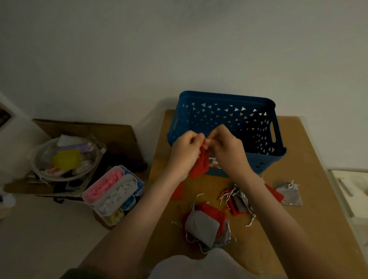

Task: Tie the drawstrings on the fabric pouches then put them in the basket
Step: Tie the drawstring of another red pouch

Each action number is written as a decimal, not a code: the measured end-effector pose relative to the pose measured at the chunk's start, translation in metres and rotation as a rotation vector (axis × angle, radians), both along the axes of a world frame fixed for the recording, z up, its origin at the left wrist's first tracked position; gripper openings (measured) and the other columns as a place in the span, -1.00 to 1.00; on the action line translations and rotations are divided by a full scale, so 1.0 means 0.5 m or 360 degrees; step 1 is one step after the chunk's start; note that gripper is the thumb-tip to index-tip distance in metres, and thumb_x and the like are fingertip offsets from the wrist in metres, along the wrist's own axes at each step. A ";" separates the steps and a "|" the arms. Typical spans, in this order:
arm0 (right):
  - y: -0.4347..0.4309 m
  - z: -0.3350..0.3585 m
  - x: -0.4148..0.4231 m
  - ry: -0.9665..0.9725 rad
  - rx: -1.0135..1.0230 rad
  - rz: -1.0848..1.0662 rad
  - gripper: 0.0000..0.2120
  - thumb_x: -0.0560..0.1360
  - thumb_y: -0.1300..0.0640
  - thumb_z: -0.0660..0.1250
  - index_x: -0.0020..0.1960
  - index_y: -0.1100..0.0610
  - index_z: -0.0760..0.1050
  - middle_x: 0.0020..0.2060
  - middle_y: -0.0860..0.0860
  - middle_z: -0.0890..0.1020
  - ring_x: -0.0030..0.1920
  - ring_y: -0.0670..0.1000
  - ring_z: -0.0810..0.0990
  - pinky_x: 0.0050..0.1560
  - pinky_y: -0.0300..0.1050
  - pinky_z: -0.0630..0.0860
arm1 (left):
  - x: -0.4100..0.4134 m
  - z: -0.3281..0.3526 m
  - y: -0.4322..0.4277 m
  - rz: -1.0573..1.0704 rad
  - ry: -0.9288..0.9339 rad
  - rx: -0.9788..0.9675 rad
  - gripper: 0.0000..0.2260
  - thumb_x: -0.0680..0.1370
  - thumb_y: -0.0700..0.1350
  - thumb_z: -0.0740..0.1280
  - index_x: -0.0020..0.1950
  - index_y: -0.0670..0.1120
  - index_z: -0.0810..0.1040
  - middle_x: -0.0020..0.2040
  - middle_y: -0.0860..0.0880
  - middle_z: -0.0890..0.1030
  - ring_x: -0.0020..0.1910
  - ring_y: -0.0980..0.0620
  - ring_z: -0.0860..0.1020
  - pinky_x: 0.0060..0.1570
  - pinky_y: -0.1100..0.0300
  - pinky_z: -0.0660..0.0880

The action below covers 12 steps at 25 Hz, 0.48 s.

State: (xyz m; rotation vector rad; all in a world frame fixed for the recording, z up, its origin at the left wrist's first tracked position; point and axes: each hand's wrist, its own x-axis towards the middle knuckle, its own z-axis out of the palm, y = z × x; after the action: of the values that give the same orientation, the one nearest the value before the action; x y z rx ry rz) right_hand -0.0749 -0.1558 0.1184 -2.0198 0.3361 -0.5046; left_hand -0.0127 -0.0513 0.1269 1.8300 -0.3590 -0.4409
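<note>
A red fabric pouch [200, 166] hangs in the air in front of the blue basket [230, 104]. My left hand [184, 149] and my right hand [225, 147] meet at its top, and both pinch the drawstrings there with curled fingers. The strings themselves are hidden between my fingertips. On the brown table [306, 197] below lie loose pouches: a grey and red heap [202, 226] near me, a smaller red and grey bunch [237, 202], a single grey pouch [289, 193] to the right and a red one [177, 191] partly under my left forearm.
The basket stands at the table's far edge against the wall. Left of the table, on the floor, sit a partitioned plastic box [114, 194] of coloured pieces, a clear bowl [65, 158] of odds and ends, and flat cardboard [84, 130].
</note>
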 end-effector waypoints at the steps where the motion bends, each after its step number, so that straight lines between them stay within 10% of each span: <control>1: 0.002 0.000 0.000 -0.0020 -0.0122 0.0020 -0.90 0.57 0.29 0.24 -0.11 0.17 0.37 -0.30 -0.01 0.59 -0.25 0.01 0.62 -0.20 -0.03 0.57 | -0.002 0.001 -0.003 0.0024 0.0053 0.0033 -0.75 0.63 -0.06 0.20 -0.19 -0.10 0.51 -0.36 0.02 0.47 -0.35 0.08 0.44 -0.24 0.12 0.41; 6: -0.018 0.046 0.016 0.0098 -0.0276 0.0182 -0.92 0.56 0.31 0.23 0.03 0.18 0.38 -0.37 -0.06 0.49 -0.32 -0.12 0.51 -0.28 -0.26 0.43 | 0.015 0.018 0.004 -0.0126 0.0520 -0.0206 -0.80 0.63 -0.15 0.21 -0.15 -0.14 0.54 -0.34 0.01 0.44 -0.42 0.16 0.35 -0.39 0.32 0.34; 12: -0.024 0.064 0.027 0.0330 -0.0087 0.0091 -0.87 0.58 0.22 0.22 -0.05 0.10 0.54 -0.26 -0.06 0.56 -0.19 -0.07 0.52 -0.13 -0.20 0.44 | 0.002 0.017 -0.012 0.0056 0.0266 -0.0478 -0.84 0.61 -0.18 0.25 -0.10 -0.10 0.60 -0.26 0.05 0.57 -0.40 0.22 0.42 -0.29 0.30 0.39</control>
State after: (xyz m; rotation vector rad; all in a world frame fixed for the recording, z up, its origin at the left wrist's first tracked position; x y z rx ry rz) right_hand -0.0616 -0.1678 0.1505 -2.1336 0.3923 -0.2715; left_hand -0.0118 -0.0575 0.1352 1.4944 -0.2624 -0.4845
